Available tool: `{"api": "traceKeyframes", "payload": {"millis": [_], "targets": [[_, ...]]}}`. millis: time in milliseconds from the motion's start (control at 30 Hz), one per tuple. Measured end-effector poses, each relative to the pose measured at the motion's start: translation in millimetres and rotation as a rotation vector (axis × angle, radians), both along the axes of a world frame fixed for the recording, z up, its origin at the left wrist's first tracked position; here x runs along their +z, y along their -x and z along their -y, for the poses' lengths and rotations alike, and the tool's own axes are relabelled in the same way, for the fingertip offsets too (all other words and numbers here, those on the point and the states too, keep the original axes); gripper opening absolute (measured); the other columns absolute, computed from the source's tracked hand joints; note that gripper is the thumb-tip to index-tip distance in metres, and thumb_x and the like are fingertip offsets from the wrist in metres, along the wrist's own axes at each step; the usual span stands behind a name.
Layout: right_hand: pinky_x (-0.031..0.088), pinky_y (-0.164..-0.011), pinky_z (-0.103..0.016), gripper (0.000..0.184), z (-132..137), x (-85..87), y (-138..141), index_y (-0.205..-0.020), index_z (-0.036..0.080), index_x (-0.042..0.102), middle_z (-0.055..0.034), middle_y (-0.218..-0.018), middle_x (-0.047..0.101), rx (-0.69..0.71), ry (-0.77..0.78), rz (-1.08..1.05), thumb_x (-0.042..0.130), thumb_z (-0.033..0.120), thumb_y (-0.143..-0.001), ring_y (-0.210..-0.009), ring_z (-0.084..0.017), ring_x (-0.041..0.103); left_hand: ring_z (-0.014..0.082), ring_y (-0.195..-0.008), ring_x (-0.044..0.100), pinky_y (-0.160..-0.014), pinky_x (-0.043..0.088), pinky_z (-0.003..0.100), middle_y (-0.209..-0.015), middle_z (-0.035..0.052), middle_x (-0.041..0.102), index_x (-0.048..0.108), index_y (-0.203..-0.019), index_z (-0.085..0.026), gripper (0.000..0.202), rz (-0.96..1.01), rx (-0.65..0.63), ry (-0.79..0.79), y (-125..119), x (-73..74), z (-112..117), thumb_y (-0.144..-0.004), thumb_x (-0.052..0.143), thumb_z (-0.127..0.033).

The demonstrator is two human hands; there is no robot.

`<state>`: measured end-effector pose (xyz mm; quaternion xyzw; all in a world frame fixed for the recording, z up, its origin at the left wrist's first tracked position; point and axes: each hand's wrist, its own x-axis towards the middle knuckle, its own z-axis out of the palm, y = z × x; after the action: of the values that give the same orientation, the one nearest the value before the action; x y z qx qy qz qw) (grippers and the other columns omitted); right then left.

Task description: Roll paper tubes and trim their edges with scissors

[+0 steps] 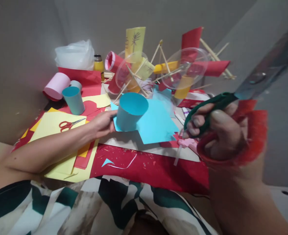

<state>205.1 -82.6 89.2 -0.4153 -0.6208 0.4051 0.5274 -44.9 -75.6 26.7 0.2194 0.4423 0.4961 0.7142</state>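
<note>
In the middle, my left hand (104, 123) is closed on a blue paper cylinder (128, 116) with an open top, pinching it low at its left side. Next to the cylinder's base spreads a blue paper sheet (156, 120) with a ragged lower right corner. My right hand (219, 127), raised at the right, is closed round the green handles of large scissors (254, 80), whose metal blades point up and right, away from the paper. Around my right hand and wrist is a red band (255, 140); what it is I cannot make out.
Small red-handled scissors (65, 125) lie on yellow paper (53, 130) at left. Behind stand a blue-green paper cup (73, 100) and a pink roll (57, 86). Stick-and-paper pinwheel models (188, 68) rise at the back. A pink glue gun (186, 143) lies at right.
</note>
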Motion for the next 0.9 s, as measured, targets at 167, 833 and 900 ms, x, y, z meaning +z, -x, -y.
{"api": "traceKeyframes", "payload": {"millis": [167, 833, 900], "targets": [[0.042, -0.046, -0.029, 0.055, 47.1, -32.5, -34.0, -0.085, 0.026, 0.065, 0.0021, -0.061, 0.049, 0.243, 0.343, -0.131, 0.065, 0.080, -0.073, -0.049, -0.013, 0.043, 0.0180, -0.077, 0.072, -0.082, 0.061, 0.031, -0.079, 0.0078, 0.076, 0.074, -0.090, -0.011, 0.022, -0.029, 0.052, -0.111, 4.8, 20.5, 3.8, -0.091, 0.053, -0.014], [0.037, -0.054, -0.027, 0.027, 67.3, -58.6, -49.5, -0.078, 0.024, 0.050, 0.0027, -0.065, 0.053, 0.577, 0.093, 0.523, 0.073, 0.036, -0.071, -0.058, -0.015, 0.044, 0.0093, -0.046, 0.057, -0.052, 0.050, 0.016, -0.054, -0.0046, 0.065, 0.060, -0.137, -0.030, 0.050, -0.105, 0.517, -0.334, -32.8, 118.0, 53.5, -0.107, 0.021, -0.020], [0.035, -0.053, -0.026, 0.025, 65.8, -58.3, -46.6, -0.083, 0.024, 0.049, 0.0049, -0.062, 0.049, 0.562, 0.132, 0.501, 0.070, 0.035, -0.075, -0.057, -0.014, 0.042, 0.0097, -0.054, 0.062, -0.064, 0.056, 0.017, -0.061, -0.0038, 0.070, 0.061, -0.137, -0.031, 0.047, -0.097, 0.531, -0.407, -35.8, 115.9, 51.1, -0.108, 0.025, -0.023]]}}
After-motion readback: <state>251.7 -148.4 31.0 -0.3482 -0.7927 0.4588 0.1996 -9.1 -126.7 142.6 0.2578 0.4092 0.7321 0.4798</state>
